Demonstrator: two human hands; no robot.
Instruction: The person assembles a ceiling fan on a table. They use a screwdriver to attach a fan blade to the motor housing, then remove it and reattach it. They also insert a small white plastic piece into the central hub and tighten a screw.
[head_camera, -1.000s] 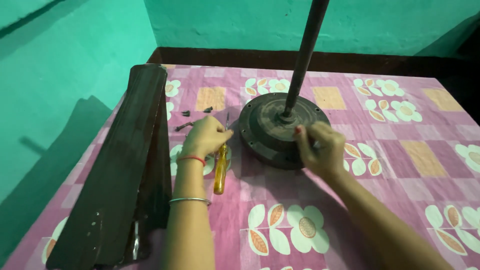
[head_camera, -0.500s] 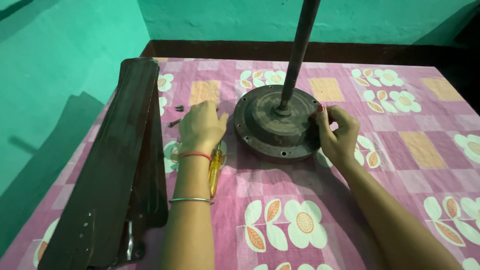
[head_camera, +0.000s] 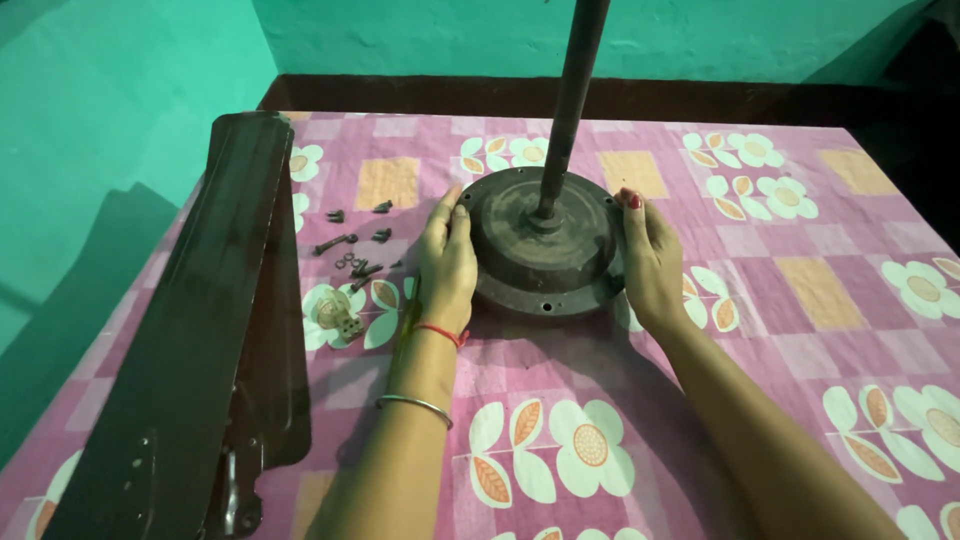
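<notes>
On floral cloth (head_camera: 560, 440), both hands' fingers (head_camera: 448, 225) seemingly clasp motor housing (head_camera: 545, 245).

Dim, even indoor light; soft shadow on left wall; dark right corner; focus sharp, slight edge distortion.

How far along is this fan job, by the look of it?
Done, it seems: the dark blades lie stacked at the table's left edge, off the round motor housing, with loose screws beside them on the flowered cloth. In hand: the left hand and right hand grip the housing's sides, its rod upright. What is left cannot be told from here.
</notes>
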